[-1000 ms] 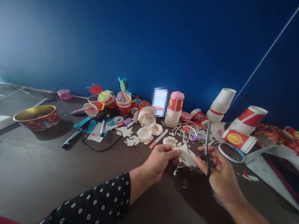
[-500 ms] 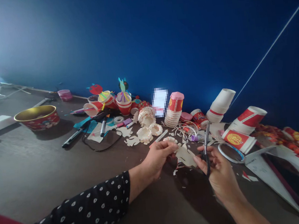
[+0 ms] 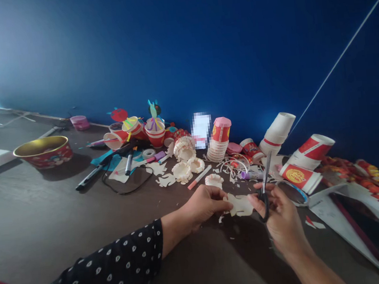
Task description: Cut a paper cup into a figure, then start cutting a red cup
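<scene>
Settled lower and flatter than a moment ago, the cream cut paper piece (image 3: 240, 205) now lies level between my hands. Behind it the deep blue wall (image 3: 179, 48) rises from the dark table (image 3: 31, 222), which is strewn with red-and-white paper cups (image 3: 217, 132). Nearer me lie fluted paper cup baskets (image 3: 181, 171) and curled paper scraps (image 3: 233, 169). My left hand (image 3: 206, 203) pinches the piece's left edge, its fingers closed on the paper. My right hand (image 3: 281, 222) is curled around the black-handled scissors (image 3: 264, 193), whose blades look shut and point up just beside the paper, not biting it. I judge I'm partway through trimming this shape, and the next cut calls for opening the blades and bringing them to the paper's edge
</scene>
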